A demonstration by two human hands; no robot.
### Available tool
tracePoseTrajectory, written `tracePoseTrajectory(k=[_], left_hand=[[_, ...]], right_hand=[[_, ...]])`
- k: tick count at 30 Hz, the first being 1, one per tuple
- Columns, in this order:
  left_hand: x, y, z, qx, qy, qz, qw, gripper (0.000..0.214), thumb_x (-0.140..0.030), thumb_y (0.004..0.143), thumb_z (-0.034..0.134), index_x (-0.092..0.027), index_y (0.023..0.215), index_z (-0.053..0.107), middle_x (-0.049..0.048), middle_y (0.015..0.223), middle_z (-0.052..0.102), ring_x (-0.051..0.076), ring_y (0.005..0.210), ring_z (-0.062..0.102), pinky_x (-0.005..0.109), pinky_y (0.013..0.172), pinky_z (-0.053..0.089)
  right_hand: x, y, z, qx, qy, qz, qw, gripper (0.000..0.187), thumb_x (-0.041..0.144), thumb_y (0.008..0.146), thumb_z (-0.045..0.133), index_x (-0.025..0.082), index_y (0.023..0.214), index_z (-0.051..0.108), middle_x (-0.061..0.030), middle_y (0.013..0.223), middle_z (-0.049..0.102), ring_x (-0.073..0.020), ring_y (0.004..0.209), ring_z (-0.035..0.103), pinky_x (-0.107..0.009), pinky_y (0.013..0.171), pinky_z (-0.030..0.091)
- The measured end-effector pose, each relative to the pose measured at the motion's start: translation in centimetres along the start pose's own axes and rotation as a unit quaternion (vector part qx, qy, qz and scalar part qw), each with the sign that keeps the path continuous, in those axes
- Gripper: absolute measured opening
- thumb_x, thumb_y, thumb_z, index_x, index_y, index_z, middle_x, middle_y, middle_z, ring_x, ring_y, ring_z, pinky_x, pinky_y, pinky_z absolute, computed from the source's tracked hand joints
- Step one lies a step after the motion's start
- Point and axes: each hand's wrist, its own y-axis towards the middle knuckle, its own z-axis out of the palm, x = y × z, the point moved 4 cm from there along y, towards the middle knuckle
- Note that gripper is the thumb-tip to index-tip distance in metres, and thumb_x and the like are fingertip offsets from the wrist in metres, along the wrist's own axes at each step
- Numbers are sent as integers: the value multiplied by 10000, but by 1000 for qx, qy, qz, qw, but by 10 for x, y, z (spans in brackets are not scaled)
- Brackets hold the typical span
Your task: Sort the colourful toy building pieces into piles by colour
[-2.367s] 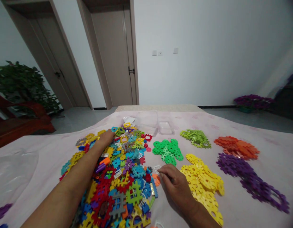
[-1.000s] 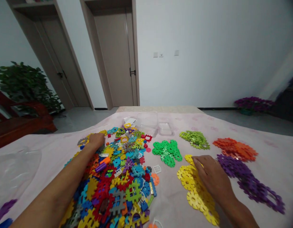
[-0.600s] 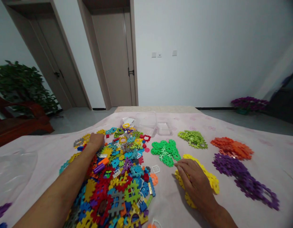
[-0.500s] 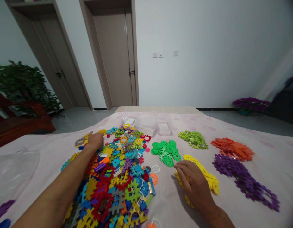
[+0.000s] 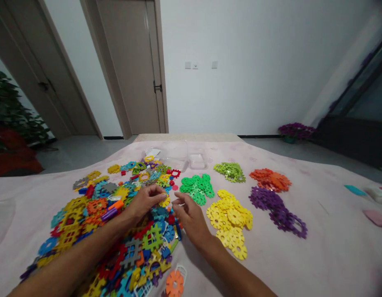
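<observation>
My left hand (image 5: pixel 146 202) rests over the big mixed pile of coloured plastic pieces (image 5: pixel 116 218), its fingers pinched on a yellow round piece (image 5: pixel 164 201). My right hand (image 5: pixel 189 216) lies just right of it, fingers curled toward that same piece with nothing visible in them. To the right lie sorted heaps: yellow (image 5: pixel 231 218), green (image 5: pixel 197 187), lime (image 5: pixel 230 171), orange (image 5: pixel 271 179) and purple (image 5: pixel 276 208).
Clear plastic containers (image 5: pixel 186 154) stand at the far side of the pink cloth (image 5: pixel 327 239). An orange round piece (image 5: pixel 174 284) lies near the front edge. Small teal and pink items (image 5: pixel 369 202) sit at the far right. Doors and a plant stand behind.
My left hand came back from the far side of the mixed pile holding a yellow piece. My right hand left the yellow heap and moved left to meet it. The view shifted right.
</observation>
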Motion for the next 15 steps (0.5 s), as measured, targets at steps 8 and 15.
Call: tracePoseTrajectory(k=[8,15], left_hand=[[1,1,13,69,64,11,996,432,-598,862,599,-175,797,657,31,756,681,174,705,610,291,691,474],[19,50,-164,-208,530,-39,821,549,-564,922,435,-190,1230,693,168,1275,684,376,1209,594,498,1014,449]], right_hand=[[-11,-9,-38,-67,-96,16,993,234,308,852,591,194,991,741,-43,860,743,-203,761,675,-323,698,528],[-1,-17,-120,-135,-378,-120,908,222,318,871,558,255,941,758,-61,990,751,-282,987,675,-467,911,496]])
